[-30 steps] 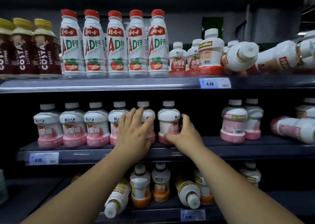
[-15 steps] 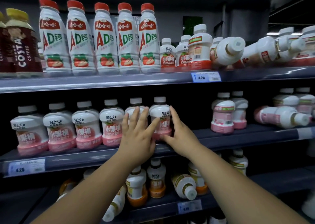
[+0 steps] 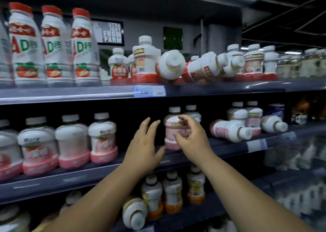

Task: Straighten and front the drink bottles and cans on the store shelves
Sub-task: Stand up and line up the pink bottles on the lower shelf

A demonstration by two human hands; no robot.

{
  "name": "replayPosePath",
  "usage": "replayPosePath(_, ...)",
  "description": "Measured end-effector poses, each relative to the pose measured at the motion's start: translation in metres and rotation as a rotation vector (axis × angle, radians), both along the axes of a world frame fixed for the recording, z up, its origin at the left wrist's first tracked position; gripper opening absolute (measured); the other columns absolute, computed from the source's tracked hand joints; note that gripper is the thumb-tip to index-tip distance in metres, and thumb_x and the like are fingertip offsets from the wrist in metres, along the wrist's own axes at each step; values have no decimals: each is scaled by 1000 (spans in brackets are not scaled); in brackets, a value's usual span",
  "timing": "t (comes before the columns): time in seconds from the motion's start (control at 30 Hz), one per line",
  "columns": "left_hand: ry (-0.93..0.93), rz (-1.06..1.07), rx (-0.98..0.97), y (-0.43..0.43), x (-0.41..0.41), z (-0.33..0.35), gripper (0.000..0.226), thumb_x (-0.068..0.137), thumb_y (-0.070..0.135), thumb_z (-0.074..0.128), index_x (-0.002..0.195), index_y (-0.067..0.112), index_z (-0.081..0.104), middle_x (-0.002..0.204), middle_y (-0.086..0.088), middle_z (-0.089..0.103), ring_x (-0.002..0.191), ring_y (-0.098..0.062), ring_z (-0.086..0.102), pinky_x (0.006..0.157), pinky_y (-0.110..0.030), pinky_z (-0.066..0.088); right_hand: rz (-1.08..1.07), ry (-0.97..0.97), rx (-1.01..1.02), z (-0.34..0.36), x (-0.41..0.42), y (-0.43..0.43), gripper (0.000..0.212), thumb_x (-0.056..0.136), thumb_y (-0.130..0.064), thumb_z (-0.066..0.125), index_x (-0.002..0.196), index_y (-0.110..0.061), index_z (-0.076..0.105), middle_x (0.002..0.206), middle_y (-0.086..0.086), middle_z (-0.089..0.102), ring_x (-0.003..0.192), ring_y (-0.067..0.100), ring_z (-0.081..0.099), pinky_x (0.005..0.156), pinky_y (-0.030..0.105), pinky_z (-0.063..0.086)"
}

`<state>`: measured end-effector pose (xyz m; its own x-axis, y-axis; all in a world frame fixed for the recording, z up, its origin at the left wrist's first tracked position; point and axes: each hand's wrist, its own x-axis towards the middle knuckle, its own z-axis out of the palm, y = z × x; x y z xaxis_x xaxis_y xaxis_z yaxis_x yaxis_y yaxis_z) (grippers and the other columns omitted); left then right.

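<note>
On the middle shelf (image 3: 91, 174) a row of squat pink-based bottles (image 3: 103, 140) stands upright at the left. A pink-labelled bottle (image 3: 170, 131) stands alone further right, with a second one behind it. My left hand (image 3: 142, 147) hovers with straight fingers just left of that bottle, touching nothing. My right hand (image 3: 191, 136) is in front of the bottle with fingers loosely curled; contact is blurred. Two pink bottles (image 3: 229, 130) lie on their sides at the right. On the top shelf, white red-based bottles (image 3: 170, 66) lie tipped over.
Tall red-capped AD bottles (image 3: 56, 48) stand at the top left. Orange-based bottles (image 3: 172, 193) stand on the bottom shelf, one of them (image 3: 134, 212) lying cap forward. A blue price tag (image 3: 150, 91) hangs on the top shelf edge. More shelving continues to the right.
The view has swung right. Both hands have left the last bottles of the pink row and moved right to the lone pink-labelled bottle.
</note>
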<state>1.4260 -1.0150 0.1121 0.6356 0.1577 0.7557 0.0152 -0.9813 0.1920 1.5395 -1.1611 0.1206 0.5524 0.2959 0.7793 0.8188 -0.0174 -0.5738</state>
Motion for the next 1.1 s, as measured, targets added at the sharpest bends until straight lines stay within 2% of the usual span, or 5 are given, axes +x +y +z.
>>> replayPosePath(0.27,17,38,-484,-43,71,8,104,52,68,76,135,27,28,131,-1,53,116,-24,58,93,-45,51,-152,144,-271,-3,80,-37,90,79,-24,74,152,-22,23,148,7,45,130,25,47,107,37,40)
replayPosePath(0.43,42,259,-524,-53,89,17,106,52,66,84,128,13,32,122,-12,54,111,-34,58,88,-45,52,-81,229,-431,2,93,-24,121,75,-45,80,157,-23,-6,141,9,53,121,31,56,90,33,46)
replayPosePath(0.83,-9,212,-720,-30,86,10,81,63,36,86,123,11,37,115,-5,60,97,-17,59,83,-29,48,-46,116,-456,-14,97,-33,124,68,-63,75,153,-35,-10,154,-1,41,129,29,52,98,33,43)
replayPosePath(0.97,-55,252,-637,-34,85,7,120,51,55,86,143,18,19,130,-9,54,114,-26,58,96,-41,50,-78,62,-459,-18,96,-32,121,69,-67,73,154,-34,-8,154,0,43,130,28,52,96,33,43)
replayPosePath(1.1,-80,206,-624,-33,83,3,118,55,52,81,148,29,12,122,-3,61,108,-23,63,94,-41,52,-97,26,-459,-20,97,-31,123,69,-69,71,153,-33,-11,154,0,42,129,28,53,94,35,45)
